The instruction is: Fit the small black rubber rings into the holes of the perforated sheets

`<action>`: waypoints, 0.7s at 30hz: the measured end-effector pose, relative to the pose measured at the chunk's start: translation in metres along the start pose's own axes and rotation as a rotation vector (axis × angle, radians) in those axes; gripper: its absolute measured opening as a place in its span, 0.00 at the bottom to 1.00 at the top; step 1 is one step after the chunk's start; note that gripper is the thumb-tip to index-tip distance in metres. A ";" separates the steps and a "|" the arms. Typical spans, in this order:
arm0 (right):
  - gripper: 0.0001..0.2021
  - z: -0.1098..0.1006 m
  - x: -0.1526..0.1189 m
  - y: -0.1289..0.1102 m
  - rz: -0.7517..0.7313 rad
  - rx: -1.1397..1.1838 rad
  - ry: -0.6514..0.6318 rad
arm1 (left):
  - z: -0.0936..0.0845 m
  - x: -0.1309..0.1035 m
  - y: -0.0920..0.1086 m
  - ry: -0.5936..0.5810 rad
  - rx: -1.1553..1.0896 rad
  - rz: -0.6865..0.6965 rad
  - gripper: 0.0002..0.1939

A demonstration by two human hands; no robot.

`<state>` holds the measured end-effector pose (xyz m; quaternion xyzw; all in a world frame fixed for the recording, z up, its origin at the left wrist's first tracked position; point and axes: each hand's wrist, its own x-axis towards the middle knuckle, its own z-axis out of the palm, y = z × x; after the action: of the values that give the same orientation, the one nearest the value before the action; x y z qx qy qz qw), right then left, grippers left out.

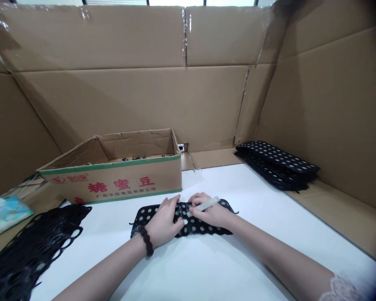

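A black sheet with pale round dots point(144, 214) lies flat on the white table point(163, 271). My left hand point(163, 223) rests on the sheet's left half with its fingers apart, holding nothing, and a dark beaded band circles the wrist. Over the right half, my right hand point(208, 211) is closed around a whitish, translucent pen-like tool point(207, 204). The tool's lower end points at the middle of the sheet, where the fingers partly hide it.
An open cardboard box point(113, 182) with small dark rings inside stands behind, left of centre. Black perforated sheets point(34, 246) lie at left beside a tissue pack point(9, 213). Stacked dotted black pieces point(275, 165) sit back right. Cardboard walls point(138, 100) surround the table.
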<state>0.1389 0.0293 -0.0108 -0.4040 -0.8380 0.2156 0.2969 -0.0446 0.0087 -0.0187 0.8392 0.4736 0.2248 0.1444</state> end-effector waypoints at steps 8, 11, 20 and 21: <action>0.09 -0.002 0.001 0.001 -0.039 -0.059 -0.063 | -0.007 0.001 0.002 -0.010 -0.122 0.014 0.17; 0.09 -0.002 0.002 0.002 -0.025 -0.035 -0.061 | -0.012 0.003 0.001 -0.068 -0.155 -0.005 0.14; 0.13 0.000 0.004 0.000 -0.050 -0.094 -0.083 | -0.017 0.009 -0.004 -0.166 -0.173 -0.140 0.09; 0.13 0.000 0.003 -0.001 -0.062 -0.115 -0.084 | -0.017 0.009 -0.005 -0.157 -0.181 -0.155 0.08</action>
<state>0.1362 0.0314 -0.0094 -0.3847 -0.8728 0.1749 0.2442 -0.0527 0.0198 -0.0045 0.7987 0.5022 0.1884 0.2728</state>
